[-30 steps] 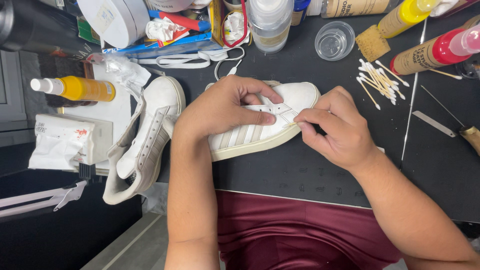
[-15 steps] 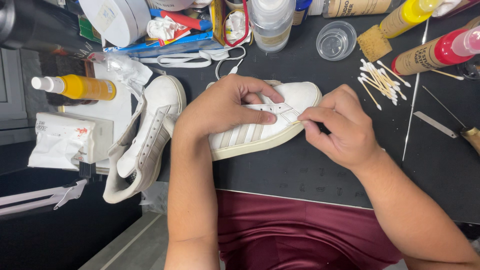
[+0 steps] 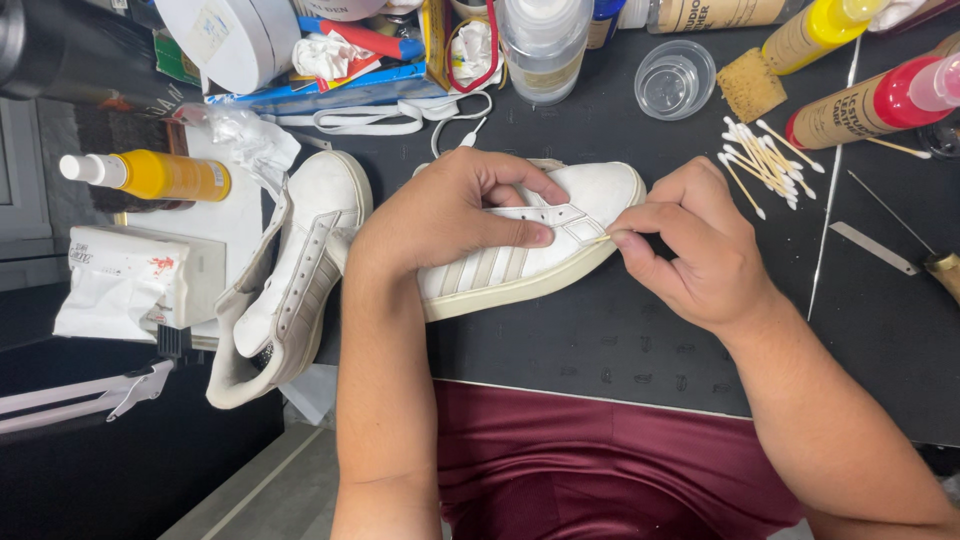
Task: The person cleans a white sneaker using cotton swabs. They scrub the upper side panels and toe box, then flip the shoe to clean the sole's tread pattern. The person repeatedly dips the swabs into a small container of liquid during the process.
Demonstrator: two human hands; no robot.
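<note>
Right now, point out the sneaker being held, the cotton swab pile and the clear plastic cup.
sneaker [image 3: 600, 195], head view, on the white toe cap.
cotton swab pile [image 3: 765, 160], head view, on the middle of the sticks.
clear plastic cup [image 3: 674, 80], head view, on its round base.

A black desk [image 3: 600, 350] fills most of the view under even light; a grey floor [image 3: 270, 490] shows at lower left.
</note>
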